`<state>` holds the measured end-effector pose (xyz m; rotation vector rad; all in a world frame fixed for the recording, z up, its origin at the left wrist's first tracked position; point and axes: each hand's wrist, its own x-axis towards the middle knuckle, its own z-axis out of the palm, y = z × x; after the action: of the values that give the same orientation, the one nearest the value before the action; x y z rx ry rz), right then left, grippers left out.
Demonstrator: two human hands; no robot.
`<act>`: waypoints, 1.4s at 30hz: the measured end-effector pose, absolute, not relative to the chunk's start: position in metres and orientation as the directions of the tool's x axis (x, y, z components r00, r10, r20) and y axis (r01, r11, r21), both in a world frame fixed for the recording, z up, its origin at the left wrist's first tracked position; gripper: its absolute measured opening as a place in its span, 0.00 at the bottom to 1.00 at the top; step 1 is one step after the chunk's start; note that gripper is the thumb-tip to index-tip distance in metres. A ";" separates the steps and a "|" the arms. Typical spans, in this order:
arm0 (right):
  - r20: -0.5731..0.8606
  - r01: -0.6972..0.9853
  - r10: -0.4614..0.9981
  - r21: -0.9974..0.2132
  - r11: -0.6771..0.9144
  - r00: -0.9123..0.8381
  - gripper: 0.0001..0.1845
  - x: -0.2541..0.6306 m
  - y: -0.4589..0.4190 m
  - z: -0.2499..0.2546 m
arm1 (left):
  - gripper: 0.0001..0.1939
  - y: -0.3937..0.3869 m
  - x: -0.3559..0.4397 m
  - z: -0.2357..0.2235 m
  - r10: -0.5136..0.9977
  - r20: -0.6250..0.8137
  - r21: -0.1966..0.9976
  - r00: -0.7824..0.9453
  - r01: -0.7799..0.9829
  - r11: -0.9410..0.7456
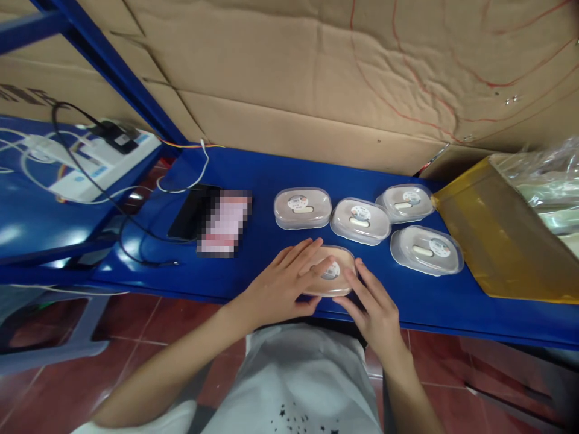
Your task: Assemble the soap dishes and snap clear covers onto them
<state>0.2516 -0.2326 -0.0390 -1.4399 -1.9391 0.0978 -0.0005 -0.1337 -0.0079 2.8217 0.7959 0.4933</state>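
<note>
A small oval clear-lidded box (337, 271) with a round sticker lies near the front edge of the blue shelf (280, 175). My left hand (284, 283) lies over its left half, fingers curved on the lid and thumb against its front side. My right hand (373, 304) touches the box's right end with its fingertips, fingers fairly straight. Several more such boxes sit behind: one (302, 208) at the left, one (360, 220) in the middle, one (409, 202) further back right, and one (426, 249) at the right.
A phone (192, 211) with a blurred patch beside it lies left of the boxes, with cables and a white power strip (97, 166) further left. A yellow bin (502, 235) with plastic bags stands at the right. Cardboard forms the back wall. A blue frame post slants at upper left.
</note>
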 end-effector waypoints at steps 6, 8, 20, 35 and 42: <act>0.479 0.791 0.871 -0.488 0.369 -0.111 0.43 0.252 -0.233 -0.038 | 0.40 -0.130 -0.002 -0.001 0.504 0.239 0.215 0.830 0.461 -0.861; 0.472 0.785 0.877 -0.510 0.351 -0.086 0.43 0.252 -0.233 -0.038 | 0.41 -0.127 -0.001 0.001 0.494 0.228 0.244 0.839 0.442 -0.863; 0.451 0.840 0.873 -0.389 0.378 -0.184 0.45 0.252 -0.231 -0.035 | 0.47 -0.123 -0.006 -0.006 0.492 0.272 0.378 0.827 0.379 -0.845; 0.449 0.837 0.874 -0.393 0.381 -0.187 0.44 0.252 -0.231 -0.036 | 0.43 -0.126 -0.006 -0.013 0.504 0.308 0.370 0.807 0.387 -0.845; 0.407 0.843 0.894 -0.401 0.359 -0.187 0.42 0.251 -0.224 -0.034 | 0.41 -0.115 -0.005 -0.017 0.525 0.321 0.413 0.788 0.382 -0.827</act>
<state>0.2513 -0.2240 -0.0337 -1.5012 -2.0455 0.1146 -0.0047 -0.1145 -0.0173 2.6517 0.6937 0.6150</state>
